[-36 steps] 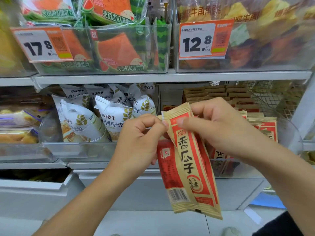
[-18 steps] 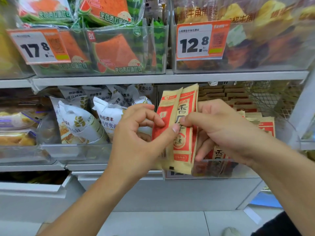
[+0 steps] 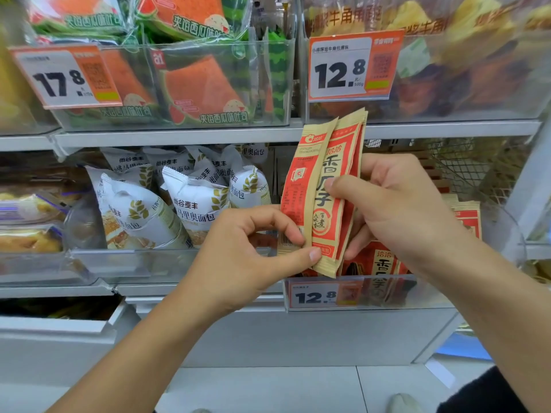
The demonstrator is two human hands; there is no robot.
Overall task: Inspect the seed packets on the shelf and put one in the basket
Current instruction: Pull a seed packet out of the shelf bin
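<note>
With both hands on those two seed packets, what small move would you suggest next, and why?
Probably slide the two seed packets apart: the left hand pinches their lower edge, the right hand grips their side, and they overlap, though only one is wanted.

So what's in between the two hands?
In the head view, two seed packets, held upright side by side. The left hand pinches their bottom edge; the right hand grips their right side.

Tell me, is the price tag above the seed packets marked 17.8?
No, the price tag straight above the two seed packets held in both hands reads 12.8; the 17.8 tag hangs far off to the left.
</note>
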